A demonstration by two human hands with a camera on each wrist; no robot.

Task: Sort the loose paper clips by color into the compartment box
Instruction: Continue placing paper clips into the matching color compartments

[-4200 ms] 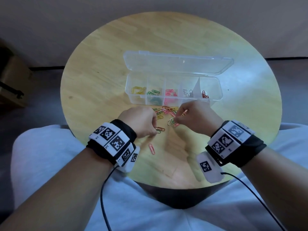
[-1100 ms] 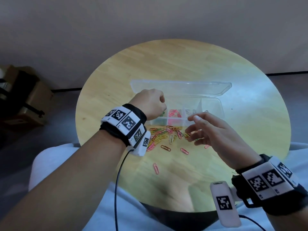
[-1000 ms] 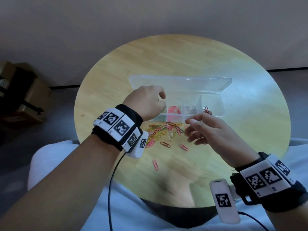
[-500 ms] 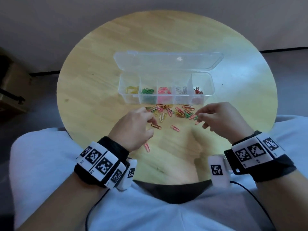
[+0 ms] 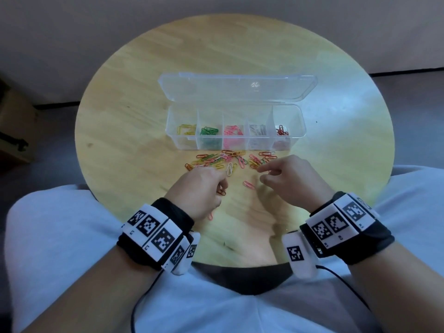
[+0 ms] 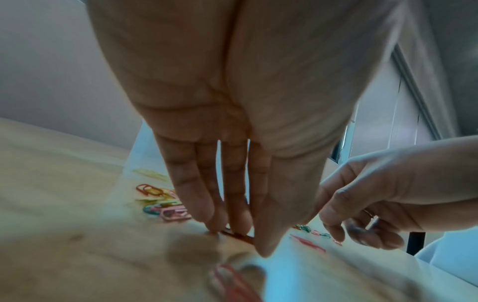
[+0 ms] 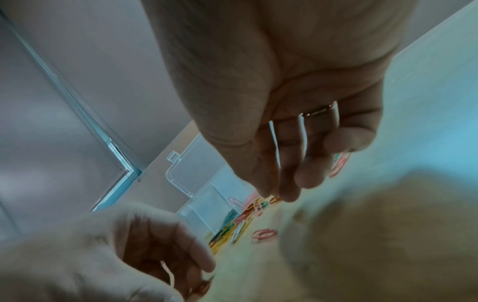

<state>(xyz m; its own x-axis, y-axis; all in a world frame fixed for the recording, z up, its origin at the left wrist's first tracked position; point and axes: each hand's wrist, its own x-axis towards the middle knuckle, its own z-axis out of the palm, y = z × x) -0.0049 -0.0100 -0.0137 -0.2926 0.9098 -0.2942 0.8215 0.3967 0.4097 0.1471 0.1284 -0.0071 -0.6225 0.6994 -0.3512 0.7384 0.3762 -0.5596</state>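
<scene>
Sorting part done: box partly filled, pile still on the table.

Left hand (image 5: pixel 201 188) pinches a dark red clip (image 5: pixel 222 192) against the table (image 5: pixel 125 131); right hand (image 5: pixel 292 179), fingers loosely curled, reaches into the pile (image 5: pixel 230 159), holding nothing visible. The box (image 5: pixel 236 146) beyond holds yellow, green, pink, silver and red clips, each in its own compartment; dozens remain loose.

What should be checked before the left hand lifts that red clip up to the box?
1. Box lid open: ok.
2. Red compartment free to reach: ok.
3. Left hand grip on the red clip: cannot tell; fingertips touch it against the table.
4. Only one clip under those fingers: ok.
5. Right hand clear of the path: ok, it hovers over the pile.
</scene>
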